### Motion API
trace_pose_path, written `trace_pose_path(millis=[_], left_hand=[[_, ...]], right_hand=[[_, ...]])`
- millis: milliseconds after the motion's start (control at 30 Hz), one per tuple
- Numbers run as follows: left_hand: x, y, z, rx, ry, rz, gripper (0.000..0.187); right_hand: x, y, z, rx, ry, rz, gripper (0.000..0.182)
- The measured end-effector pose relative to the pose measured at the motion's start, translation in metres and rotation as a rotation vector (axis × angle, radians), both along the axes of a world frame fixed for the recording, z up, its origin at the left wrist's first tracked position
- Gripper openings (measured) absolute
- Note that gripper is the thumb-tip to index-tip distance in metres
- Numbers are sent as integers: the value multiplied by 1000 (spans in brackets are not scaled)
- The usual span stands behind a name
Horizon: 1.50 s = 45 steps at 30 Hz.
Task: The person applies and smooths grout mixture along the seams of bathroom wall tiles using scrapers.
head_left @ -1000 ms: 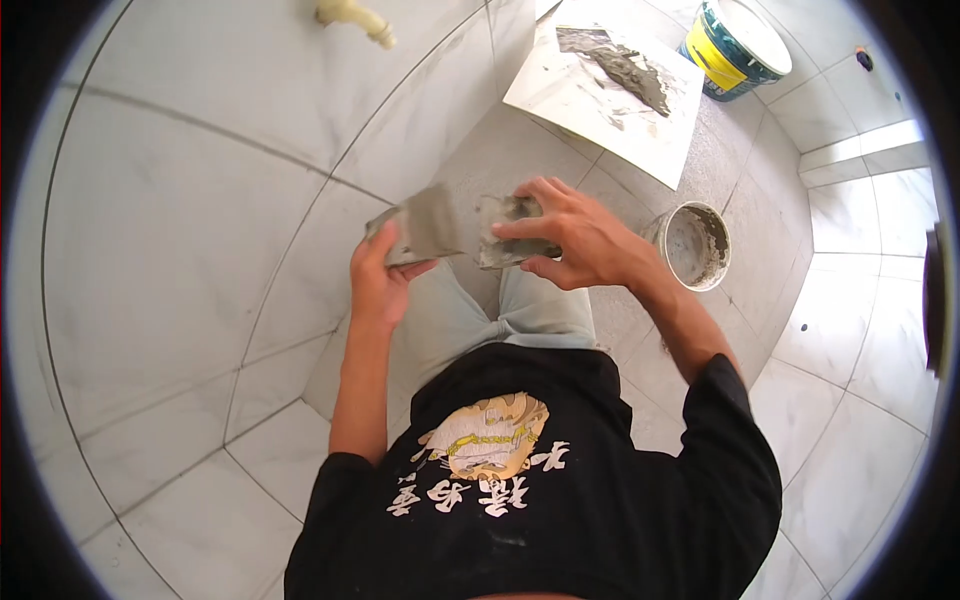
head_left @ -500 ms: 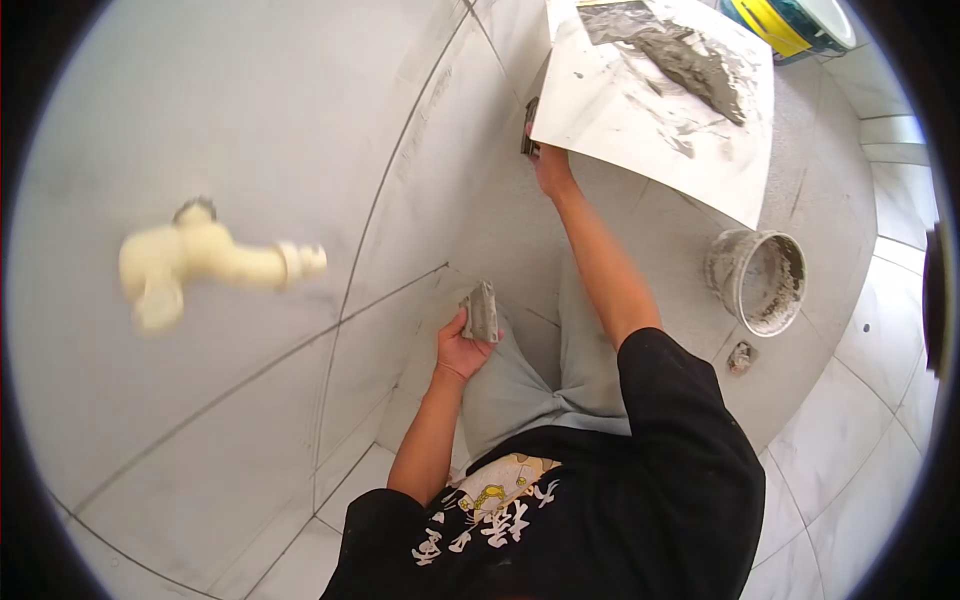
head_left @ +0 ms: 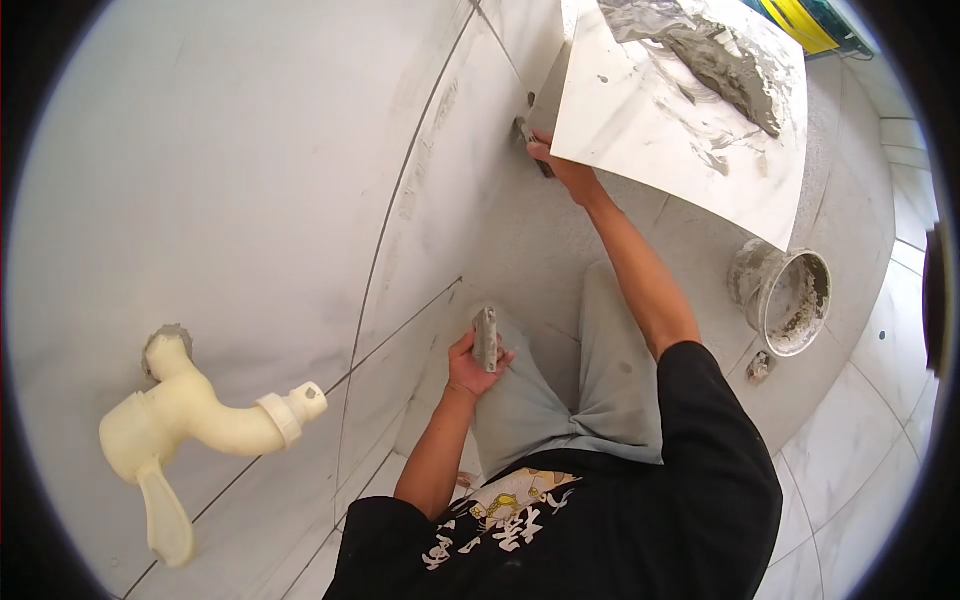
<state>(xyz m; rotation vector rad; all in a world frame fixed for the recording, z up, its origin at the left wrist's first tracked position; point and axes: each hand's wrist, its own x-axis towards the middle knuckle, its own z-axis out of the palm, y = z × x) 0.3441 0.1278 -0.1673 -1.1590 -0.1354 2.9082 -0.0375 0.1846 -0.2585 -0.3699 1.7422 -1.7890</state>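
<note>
Mortar-smeared trowel (head_left: 486,338) upright in left hand (head_left: 468,365); right hand (head_left: 562,168) grips scraper (head_left: 530,135).

Small tile piece (head_left: 486,339): grey, mortar-smeared, held upright on edge in the left hand (head_left: 470,366), just above the knee, close to the wall's bottom edge. Trowel (head_left: 527,131): dark, mortar-caked, only partly visible, gripped in the right hand (head_left: 562,165) at the near-left corner of the white mortar board (head_left: 660,120), against the wall.
</note>
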Motion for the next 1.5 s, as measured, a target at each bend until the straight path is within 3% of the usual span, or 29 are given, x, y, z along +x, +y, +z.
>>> trace_pose_path(millis=[33, 67, 133, 167, 233, 267, 333, 367, 433, 467, 533, 567, 633, 767, 833, 867, 933, 1067, 1133, 1167, 1233, 1267, 1333, 1367, 1500], left_hand=[[0, -1, -2, 6, 49, 6, 44], [2, 0, -3, 8, 48, 9, 44], [3, -2, -4, -19, 35, -16, 44], [0, -3, -4, -27, 39, -17, 44], [2, 0, -1, -32, -4, -15, 44], [1, 0, -1, -38, -5, -16, 44], [2, 0, -3, -12, 41, -9, 43], [1, 1, -3, -15, 40, -10, 43], [0, 0, -2, 15, 59, -5, 43], [0, 0, 0, 12, 56, -6, 43], [-3, -1, 0, 20, 50, -2, 42], [-5, -1, 0, 22, 55, -5, 42], [-4, -2, -4, 42, 90, -1, 43], [0, -4, -4, 21, 93, -16, 44], [0, -3, -5, 10, 107, -19, 45], [-3, -3, -7, 6, 109, -14, 45], [-1, -1, -5, 27, 123, 7, 44], [-6, -2, -3, 7, 107, -1, 44], [-5, -2, -2, -1, 58, -28, 45], [-6, -4, -3, -3, 63, -29, 45], [-2, -4, -3, -16, 49, -34, 45], [-1, -3, -4, -19, 45, -28, 45], [2, -2, -5, -24, 10, -21, 45], [2, -2, -4, -26, 8, -23, 45], [-1, -3, -6, 3, 83, -2, 43]], right_hand=[[-3, 11, 8, 93, -263, 35, 68], [-2, 15, -1, 96, -264, 38, 68], [-2, 9, -41, -245, -369, -151, 53], [-9, 2, -48, -253, -365, -150, 53], [-9, -10, -43, -342, -103, -121, 41], [-12, -13, -40, -348, -104, -122, 41], [-22, -16, 19, -357, -478, -279, 35], [-25, -16, 28, -360, -480, -280, 35], [-28, -19, 34, 230, 420, -224, 27], [-29, -24, 32, 228, 418, -226, 27], [-38, -35, 26, 189, 192, -420, 51], [-37, -32, 22, 190, 197, -422, 51], [-22, -19, 30, -85, -283, -176, 31], [-7, 4, 13, -116, -291, -149, 41], [-16, -3, -48, -322, 200, -307, 54], [-23, -14, -49, -327, 200, -302, 54], [-21, -37, -43, 22, 12, -233, 68], [20, -41, -2, -39, -125, -305, 47], [29, -5, 19, 52, -425, -93, 44], [23, 3, 10, 50, -419, -94, 44], [19, 19, -33, -285, -549, -273, 44], [9, 22, -46, -286, -554, -267, 44], [-10, 21, -68, -231, -138, -21, 29], [-16, 15, -77, -232, -139, -24, 29], [-41, -16, -91, -128, 329, -401, 24]])
